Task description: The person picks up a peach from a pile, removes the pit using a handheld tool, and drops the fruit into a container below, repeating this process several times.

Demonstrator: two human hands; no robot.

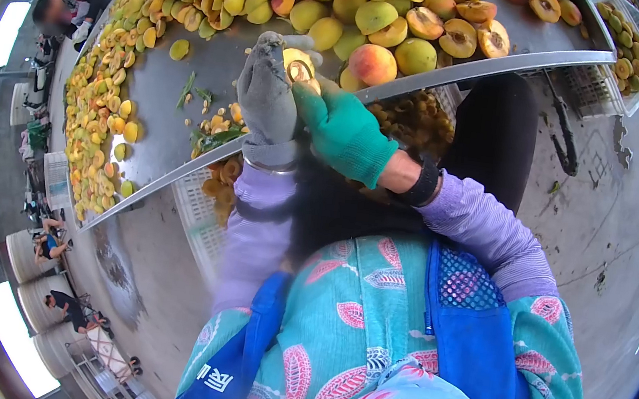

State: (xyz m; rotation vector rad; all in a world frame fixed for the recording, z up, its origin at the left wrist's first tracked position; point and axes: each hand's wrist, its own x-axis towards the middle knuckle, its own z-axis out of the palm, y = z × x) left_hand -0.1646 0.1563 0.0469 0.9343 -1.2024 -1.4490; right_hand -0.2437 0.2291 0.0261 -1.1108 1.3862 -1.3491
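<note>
My left hand (272, 84), in a grey glove, holds a halved yellow fruit (298, 64) near the table's front edge. Pressed against the same fruit is my right hand (348, 132) in a green glove, its fingers closed at the cut face. Whether a small tool is between those fingers is too small to tell. Whole and halved fruits (376, 17) are heaped on the metal table (160, 126) just beyond my hands. A reddish peach (373, 65) lies right of them, by the rim.
Below the table edge stand a crate (200, 216) and a container of fruit pieces (418, 124). Another fruit-filled crate (626, 46) is at the upper right. A black-handled tool (562, 131) hangs nearby. People (67, 308) sit at the far left.
</note>
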